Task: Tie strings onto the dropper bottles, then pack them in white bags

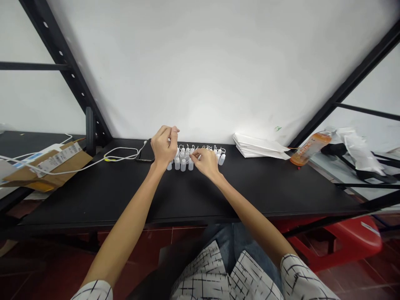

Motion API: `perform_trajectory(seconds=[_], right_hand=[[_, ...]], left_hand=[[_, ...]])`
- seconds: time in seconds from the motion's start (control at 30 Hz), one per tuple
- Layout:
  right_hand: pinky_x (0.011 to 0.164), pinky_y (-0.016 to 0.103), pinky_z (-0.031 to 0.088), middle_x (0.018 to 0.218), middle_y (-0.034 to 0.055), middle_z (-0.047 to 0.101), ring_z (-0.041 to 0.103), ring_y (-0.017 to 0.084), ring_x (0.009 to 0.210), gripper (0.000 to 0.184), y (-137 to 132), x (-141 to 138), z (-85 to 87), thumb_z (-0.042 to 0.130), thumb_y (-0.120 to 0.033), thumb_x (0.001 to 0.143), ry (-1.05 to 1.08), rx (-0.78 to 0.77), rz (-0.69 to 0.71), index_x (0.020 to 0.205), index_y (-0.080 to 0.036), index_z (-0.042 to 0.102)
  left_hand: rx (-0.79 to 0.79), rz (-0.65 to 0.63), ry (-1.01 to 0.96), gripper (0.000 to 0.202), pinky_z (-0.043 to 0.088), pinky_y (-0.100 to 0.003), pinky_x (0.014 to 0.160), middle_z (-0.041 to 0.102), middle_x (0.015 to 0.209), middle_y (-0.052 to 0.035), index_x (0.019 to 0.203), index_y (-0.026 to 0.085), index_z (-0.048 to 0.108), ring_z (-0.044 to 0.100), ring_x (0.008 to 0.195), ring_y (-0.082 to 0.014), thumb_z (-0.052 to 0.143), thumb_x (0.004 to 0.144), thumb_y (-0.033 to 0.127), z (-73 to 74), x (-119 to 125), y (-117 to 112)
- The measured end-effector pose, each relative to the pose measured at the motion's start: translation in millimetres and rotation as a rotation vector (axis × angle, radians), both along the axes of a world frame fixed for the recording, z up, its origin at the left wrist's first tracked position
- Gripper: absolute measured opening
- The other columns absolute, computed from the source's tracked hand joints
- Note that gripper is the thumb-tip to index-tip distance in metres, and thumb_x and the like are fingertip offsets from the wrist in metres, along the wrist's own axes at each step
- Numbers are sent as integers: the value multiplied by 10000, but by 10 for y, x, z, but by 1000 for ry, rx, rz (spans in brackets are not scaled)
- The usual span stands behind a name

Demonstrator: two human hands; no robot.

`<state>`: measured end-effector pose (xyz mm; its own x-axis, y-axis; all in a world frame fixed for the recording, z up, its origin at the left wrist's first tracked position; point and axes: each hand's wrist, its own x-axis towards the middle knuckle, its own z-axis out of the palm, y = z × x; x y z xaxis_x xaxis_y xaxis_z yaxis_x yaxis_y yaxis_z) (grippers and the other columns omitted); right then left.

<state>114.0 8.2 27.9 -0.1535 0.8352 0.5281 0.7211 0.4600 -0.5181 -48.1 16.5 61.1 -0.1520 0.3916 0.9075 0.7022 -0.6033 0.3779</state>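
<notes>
Small white plastic bottles (183,164) bunched in a row on a black tabletop (125,200), seemingly for easy reach by both hands, the left hand (164,146) with fingertips pressed together above them, the right hand (204,162) pinching something too small to tell at the bottle tops.

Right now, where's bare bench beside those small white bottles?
Black tabletop is bare along the near edge and between the white bottles and the paper stack. Crowded at the bottles, under the left hand and right hand.
</notes>
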Motion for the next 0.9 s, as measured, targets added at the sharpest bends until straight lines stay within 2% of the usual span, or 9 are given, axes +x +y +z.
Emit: perform_trajectory(seconds=[0.33, 0.5, 0.63, 0.7, 0.83, 0.9], right_hand=[[596, 267, 382, 747, -7, 706, 615, 160, 668, 190, -27, -9, 24, 629, -350, 849, 20, 17, 7, 725, -226, 702], [628, 272, 423, 750, 20, 700, 600, 155, 642, 265, -49, 204, 72, 568, -396, 896, 88, 169, -73, 756, -214, 700], [688, 280, 450, 800, 46, 685, 587, 154, 644, 276, 96, 695, 82, 481, -339, 935, 75, 340, -211, 833, -198, 694], [741, 294, 457, 904, 75, 685, 616, 184, 759, 261, 246, 1047, 101, 447, -262, 927, -2, 364, -312, 922, -193, 698], [865, 352, 434, 1185, 155, 629, 558, 278, 1092, 434, 581, 1810, 154, 433, -87, 834, -270, 182, -531, 1215, -148, 631], [893, 353, 417, 1251, 174, 601, 507, 293, 1184, 507, 709, 2122, 156, 437, -47, 800, -417, 42, -563, 1280, -107, 590]], left_hand=[[22, -29, 27, 405, 378, -254, 542, 640, 726, -42, 770, 155, 660, 552, 602, -112, 374, 1008, 315, 15, 68, -71], [62, -76, 121, 403, 415, -262, 578, 645, 714, -54, 759, 157, 648, 570, 617, -124, 358, 1001, 296, -13, 233, -183], [27, -129, 262, 399, 383, -259, 532, 638, 693, -59, 713, 158, 628, 544, 573, -117, 366, 986, 286, -151, 412, -254], [-22, -176, 356, 406, 364, -257, 516, 634, 688, -61, 683, 160, 612, 531, 561, -113, 362, 980, 277, -244, 515, -293], [-119, -299, 534, 434, 301, -255, 469, 596, 628, -47, 610, 167, 575, 478, 515, -106, 374, 974, 291, -430, 715, -368], [-138, -340, 573, 447, 281, -258, 459, 586, 617, -47, 611, 164, 580, 465, 505, -106, 363, 980, 294, -500, 782, -389]])
